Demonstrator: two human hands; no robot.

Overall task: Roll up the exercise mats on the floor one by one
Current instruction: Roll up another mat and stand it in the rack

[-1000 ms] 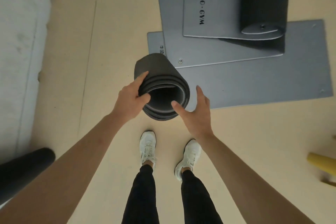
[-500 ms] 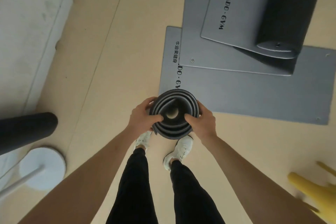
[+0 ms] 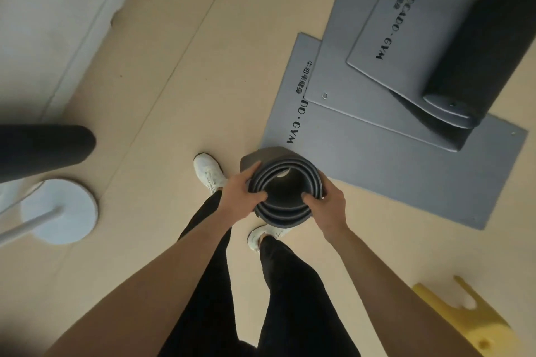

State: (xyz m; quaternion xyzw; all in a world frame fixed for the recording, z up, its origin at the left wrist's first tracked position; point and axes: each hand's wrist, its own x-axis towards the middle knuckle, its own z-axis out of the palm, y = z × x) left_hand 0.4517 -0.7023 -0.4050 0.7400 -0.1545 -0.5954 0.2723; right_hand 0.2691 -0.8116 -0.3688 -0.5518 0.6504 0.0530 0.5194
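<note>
I hold a rolled dark grey exercise mat [image 3: 285, 206] upright in front of me, its spiral end facing the camera. My left hand [image 3: 239, 197] grips its left rim with the thumb hooked inside the roll. My right hand [image 3: 326, 204] grips the right rim the same way. Three flat grey mats lie stacked on the floor at the right: the bottom mat [image 3: 377, 177], the middle mat [image 3: 342, 78], and the top mat [image 3: 406, 29], which is partly rolled into a dark roll [image 3: 481, 46] at its far end.
Another dark rolled mat [image 3: 37, 151] lies at the left edge above a white round stand base [image 3: 61, 211]. A yellow stool [image 3: 470, 324] is at the lower right. A pale wall runs along the upper left. My feet in white shoes stand on the tan floor under the roll.
The view has swung left, so the flat mats now sit further right. My hands keep gripping the roll, and my left foot has stepped out to the left.
</note>
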